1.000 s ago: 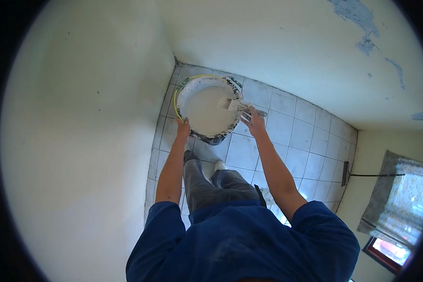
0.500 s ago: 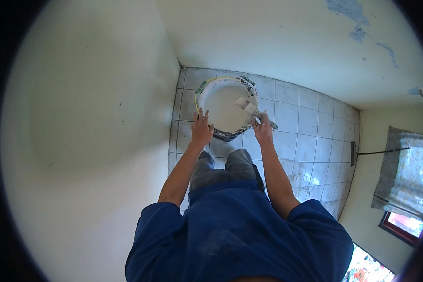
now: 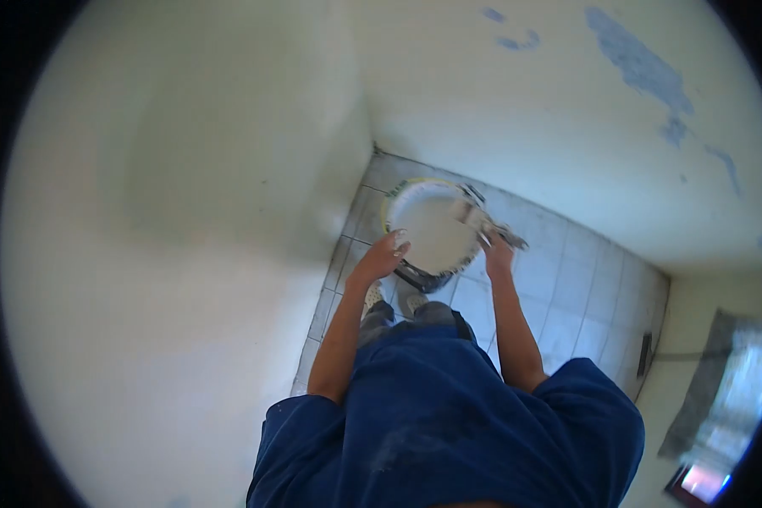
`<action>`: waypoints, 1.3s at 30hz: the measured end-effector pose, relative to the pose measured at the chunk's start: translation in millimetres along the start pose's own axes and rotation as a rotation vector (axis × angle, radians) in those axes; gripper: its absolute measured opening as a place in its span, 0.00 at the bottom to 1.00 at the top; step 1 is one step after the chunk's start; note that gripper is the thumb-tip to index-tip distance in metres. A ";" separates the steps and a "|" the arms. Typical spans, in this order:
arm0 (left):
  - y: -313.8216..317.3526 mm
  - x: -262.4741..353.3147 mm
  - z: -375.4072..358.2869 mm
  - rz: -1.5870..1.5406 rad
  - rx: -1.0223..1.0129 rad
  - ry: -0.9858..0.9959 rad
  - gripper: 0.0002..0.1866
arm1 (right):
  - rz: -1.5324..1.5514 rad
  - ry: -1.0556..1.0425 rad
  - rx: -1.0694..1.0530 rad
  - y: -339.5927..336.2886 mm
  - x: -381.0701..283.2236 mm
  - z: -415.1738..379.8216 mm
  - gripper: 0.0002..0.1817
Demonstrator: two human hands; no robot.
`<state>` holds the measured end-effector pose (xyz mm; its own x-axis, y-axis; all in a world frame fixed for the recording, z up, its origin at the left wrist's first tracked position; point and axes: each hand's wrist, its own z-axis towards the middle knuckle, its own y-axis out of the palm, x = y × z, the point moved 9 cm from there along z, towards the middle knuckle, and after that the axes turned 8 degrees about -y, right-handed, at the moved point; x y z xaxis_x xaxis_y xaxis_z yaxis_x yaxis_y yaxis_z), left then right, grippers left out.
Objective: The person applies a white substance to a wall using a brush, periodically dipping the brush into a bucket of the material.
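Observation:
A round bucket with a paint-smeared rim holds off-white liquid. At its near left rim, my left hand has its fingers bent over the edge, with white smears on the fingertips. My right hand is at the right rim, its fingers closed around the handle area of a wide brush. The bristle end lies over the liquid, and the handle points outward to the right. Blur hides exactly how the right fingertips meet the rim.
Tiled floor surrounds the bucket. Walls meet in a corner behind it; the far wall has grey-blue patches. My feet are just below the bucket. A curtain hangs by a window at the lower right.
The view has tilted and shifted, so the bucket, brush and both hands appear lower and farther right. My left fingers, spread before, are now bent over the rim. More of my feet shows.

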<state>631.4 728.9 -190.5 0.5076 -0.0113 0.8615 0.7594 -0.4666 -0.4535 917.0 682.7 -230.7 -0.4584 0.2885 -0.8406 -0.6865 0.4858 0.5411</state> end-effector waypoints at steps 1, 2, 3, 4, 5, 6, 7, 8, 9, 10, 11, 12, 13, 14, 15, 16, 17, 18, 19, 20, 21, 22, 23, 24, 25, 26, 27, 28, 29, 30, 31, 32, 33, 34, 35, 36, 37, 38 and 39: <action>-7.6 -4.8 -6.1 -0.130 0.021 -0.030 0.25 | 0.156 0.025 -0.011 -2.5 0.5 0.3 0.10; -16.9 -10.9 -14.4 -0.268 0.051 -0.057 0.25 | -0.045 -0.086 -0.123 -2.6 -4.8 6.4 0.15; -33.0 -10.0 -29.5 -0.323 0.124 -0.076 0.25 | -0.240 -0.214 -0.212 -4.5 -9.4 11.2 0.20; -51.6 -1.3 -49.4 -0.377 0.197 -0.090 0.25 | -0.177 -0.169 -0.260 -8.8 -4.4 22.0 0.22; -66.7 0.5 -70.4 -0.431 0.265 -0.105 0.24 | -0.118 -0.117 -0.302 -4.4 5.3 25.0 0.24; -80.8 -6.8 -89.0 -0.440 0.358 -0.130 0.24 | 0.086 0.040 -0.231 2.3 9.7 21.6 0.24; -95.0 -15.0 -108.4 -0.447 0.446 -0.151 0.23 | 0.279 0.204 -0.148 14.1 8.8 16.0 0.25; -106.7 -21.2 -129.7 -0.454 0.534 -0.169 0.22 | 0.303 0.230 -0.209 30.1 9.4 15.5 0.25; -115.5 -28.5 -150.4 -0.507 0.605 -0.208 0.22 | 0.329 0.254 -0.265 45.6 11.4 16.8 0.24; -123.4 -34.9 -170.7 -0.559 0.672 -0.244 0.22 | 0.357 0.276 -0.318 65.9 13.5 19.4 0.24; -129.1 -40.8 -188.1 -0.611 0.735 -0.278 0.21 | 0.374 0.279 -0.413 93.7 13.0 18.3 0.23; -134.9 -40.7 -198.9 -0.619 0.795 -0.294 0.21 | 0.363 0.294 -0.451 114.1 19.2 23.9 0.23; -137.9 -42.7 -210.1 -0.631 0.853 -0.304 0.21 | 0.350 0.303 -0.491 134.8 25.7 27.9 0.23; -140.0 -44.8 -220.9 -0.643 0.904 -0.313 0.21 | 0.336 0.308 -0.527 155.1 32.0 29.8 0.23; -141.9 -47.8 -227.0 -0.657 0.916 -0.316 0.22 | 0.341 0.340 -0.553 180.4 39.2 26.0 0.22; -143.4 -47.8 -230.6 -0.666 0.924 -0.320 0.22 | 0.350 0.371 -0.574 206.3 48.2 22.4 0.22; -146.4 -47.1 -232.8 -0.671 0.928 -0.321 0.22 | 0.362 0.398 -0.590 233.8 57.8 18.1 0.21; -149.9 -46.2 -236.8 -0.663 0.959 -0.313 0.22 | 0.396 0.416 -0.653 260.6 71.1 12.1 0.20; -151.4 -44.5 -234.3 -0.651 0.980 -0.313 0.22 | 0.431 0.434 -0.704 282.5 85.7 8.8 0.19; -155.5 -39.9 -234.5 -0.640 0.999 -0.305 0.22 | 0.504 0.464 -0.754 310.4 83.5 -7.0 0.18; -161.4 -35.0 -236.0 -0.616 0.992 -0.308 0.21 | 0.579 0.488 -0.802 339.8 74.5 -31.0 0.16; -165.6 -30.6 -233.3 -0.590 0.979 -0.318 0.21 | 0.528 0.514 -0.774 358.6 70.2 -48.1 0.15; -168.2 -28.2 -234.2 -0.565 0.963 -0.327 0.21 | 0.475 0.539 -0.745 373.2 69.1 -67.5 0.13; -173.0 -23.9 -235.8 -0.538 0.960 -0.324 0.20 | 0.440 0.541 -0.760 388.0 75.1 -82.4 0.13; -176.2 -20.2 -243.6 -0.512 0.954 -0.322 0.20 | 0.403 0.544 -0.772 397.5 79.9 -102.7 0.13; -178.1 -23.6 -226.7 -0.473 0.947 -0.338 0.20 | 0.390 0.578 -0.726 401.3 95.7 -99.6 0.14; -188.3 -28.0 -245.9 -0.435 0.949 -0.336 0.20 | 0.373 0.589 -0.697 417.6 89.0 -129.8 0.14; -197.1 -33.2 -265.2 -0.399 0.948 -0.333 0.20 | 0.355 0.598 -0.668 431.2 81.0 -159.5 0.15; -203.5 -36.6 -273.7 -0.361 0.945 -0.330 0.20 | 0.338 0.582 -0.631 440.2 74.0 -176.0 0.15; -211.6 -40.9 -288.1 -0.344 0.958 -0.339 0.20 | 0.322 0.563 -0.596 450.6 65.3 -194.6 0.15; -220.5 -44.3 -307.7 -0.327 0.969 -0.344 0.20 | 0.306 0.541 -0.560 460.4 55.4 -214.9 0.15; -230.3 -47.6 -325.6 -0.313 0.981 -0.347 0.20 | 0.325 0.501 -0.547 471.7 41.1 -233.9 0.16; -218.8 -44.3 -278.5 -0.276 0.986 -0.368 0.20 | 0.359 0.489 -0.516 458.4 43.5 -186.4 0.18; -225.0 -48.9 -293.2 -0.277 0.998 -0.366 0.20 | 0.366 0.454 -0.509 465.1 37.1 -202.5 0.19; -229.9 -52.3 -303.4 -0.277 1.012 -0.364 0.20 | 0.377 0.449 -0.502 471.7 37.1 -214.2 0.20; -231.0 -55.2 -307.3 -0.290 1.009 -0.355 0.20 | 0.386 0.446 -0.493 476.6 38.9 -220.9 0.21; -233.3 -59.1 -314.6 -0.306 1.003 -0.345 0.19 | 0.392 0.441 -0.484 482.2 39.3 -232.3 0.21; -236.5 -63.0 -320.7 -0.318 0.997 -0.335 0.19 | 0.397 0.414 -0.474 487.7 33.8 -242.8 0.21; -237.0 -65.1 -323.4 -0.320 0.970 -0.306 0.19 | 0.405 0.386 -0.462 492.6 25.8 -251.8 0.21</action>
<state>286.7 554.2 -65.4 0.2058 0.2726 0.9399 0.8065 0.4967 -0.3206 424.9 721.7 20.4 -0.8351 0.0183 -0.5498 -0.5501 -0.0200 0.8349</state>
